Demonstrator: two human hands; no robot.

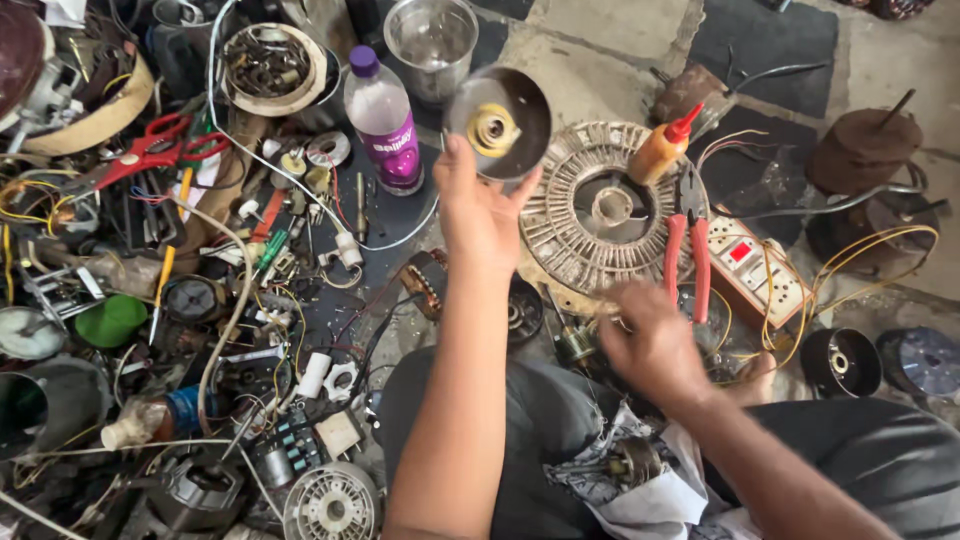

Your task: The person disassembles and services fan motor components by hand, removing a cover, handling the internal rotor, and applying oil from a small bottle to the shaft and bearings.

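Cloth [660, 500] lay across the lap; left hand [480, 215] gripped a motor cap [498, 125] raised over the floor — apparently inspecting it. Right hand [655, 345] — blurred, grip unclear — hovered near red pliers [686, 262].

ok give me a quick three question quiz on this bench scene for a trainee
1. True or false: the left hand holds up a round metal cover.
2. What colour are the handles of the pliers by the right hand?
3. The orange squeeze bottle stands on: A) the round ribbed motor plate B) the white switchboard.

Key: 1 true; 2 red; 3 A.
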